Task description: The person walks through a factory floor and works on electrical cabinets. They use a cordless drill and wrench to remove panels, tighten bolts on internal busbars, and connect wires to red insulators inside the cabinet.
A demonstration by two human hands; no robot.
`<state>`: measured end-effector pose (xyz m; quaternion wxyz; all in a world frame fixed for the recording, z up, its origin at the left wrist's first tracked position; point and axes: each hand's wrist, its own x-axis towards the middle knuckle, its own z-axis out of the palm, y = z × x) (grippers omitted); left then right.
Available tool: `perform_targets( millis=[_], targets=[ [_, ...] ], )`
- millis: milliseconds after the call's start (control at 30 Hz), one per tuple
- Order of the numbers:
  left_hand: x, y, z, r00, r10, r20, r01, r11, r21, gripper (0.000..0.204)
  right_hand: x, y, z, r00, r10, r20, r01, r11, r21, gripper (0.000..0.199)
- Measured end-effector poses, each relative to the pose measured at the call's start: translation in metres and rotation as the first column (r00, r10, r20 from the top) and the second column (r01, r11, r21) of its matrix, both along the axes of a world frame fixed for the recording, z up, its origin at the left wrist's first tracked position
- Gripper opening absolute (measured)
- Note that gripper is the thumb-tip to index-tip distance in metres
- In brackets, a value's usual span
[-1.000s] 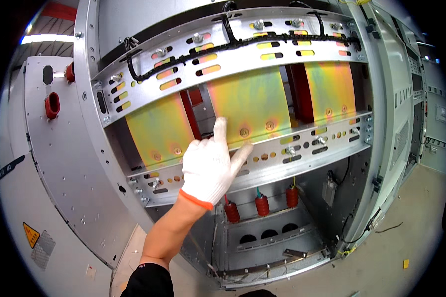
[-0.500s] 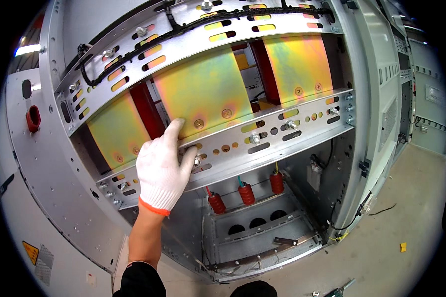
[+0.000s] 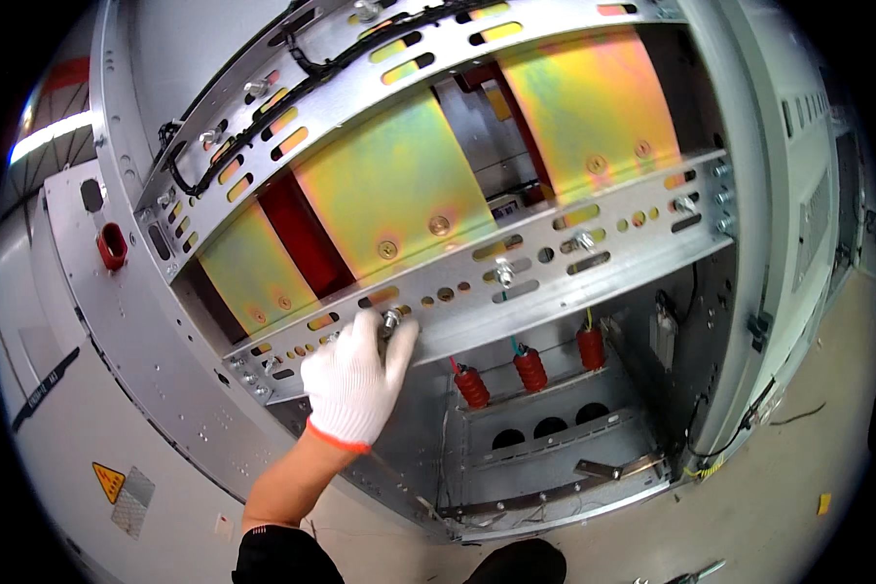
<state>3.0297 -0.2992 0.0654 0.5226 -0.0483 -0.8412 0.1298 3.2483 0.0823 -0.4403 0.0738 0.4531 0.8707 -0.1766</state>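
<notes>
My left hand (image 3: 352, 384), in a white knit glove with an orange cuff, is at the lower slotted metal rail (image 3: 457, 326). Its thumb and fingers close around a bolt with a nut (image 3: 390, 319) that sticks out of the rail; the bolt's end shows between them. Behind and above the rail stand yellow-iridescent metal plates, the middle plate (image 3: 389, 185) nearest the hand, each fixed with screws near its lower edge. Other bolts, such as the bolt (image 3: 504, 273), stick out farther right along the rail. My right hand is out of view.
Below the rail, three red ribbed insulators (image 3: 530, 370) stand in the cabinet's lower bay, near a floor plate (image 3: 516, 465) with round holes. An upper slotted rail (image 3: 336, 102) carries a black cable bundle. A green-handled tool (image 3: 696, 572) lies on the floor.
My left hand has come down off the middle plate's lower edge to the bolt on the rail, and its fingers have closed around it. The view has shifted a little.
</notes>
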Motion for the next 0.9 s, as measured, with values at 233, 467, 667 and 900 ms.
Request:
perform_targets(
  millis=[233, 467, 667, 900],
  targets=[
    [-0.011, -0.02, 0.021, 0.994, -0.071, -0.084, 0.053, 0.979, -0.195, 0.019, -0.014, -0.013, -0.043, 0.995, -0.081, -0.051, 0.081, 0.997, -0.001, 0.022],
    [-0.022, -0.019, 0.012, 0.994, 0.107, -0.037, -0.112, 0.974, -0.199, 0.032, -0.003, -0.005, -0.082, 0.994, -0.091, -0.053, 0.095, 0.993, 0.074, 0.049],
    [-0.017, -0.035, 0.028, 0.986, -0.093, 0.137, 0.103, 0.992, -0.068, 0.025, 0.005, 0.004, -0.091, 0.998, -0.05, -0.036, 0.051, 0.998, 0.038, 0.057],
    [0.072, -0.011, -0.134, 0.617, -0.684, 0.389, 0.559, 0.729, 0.396, 0.008, 0.008, 0.02, -0.104, 1.0, 0.003, 0.012, -0.001, 0.981, -0.195, 0.059]
  ],
)
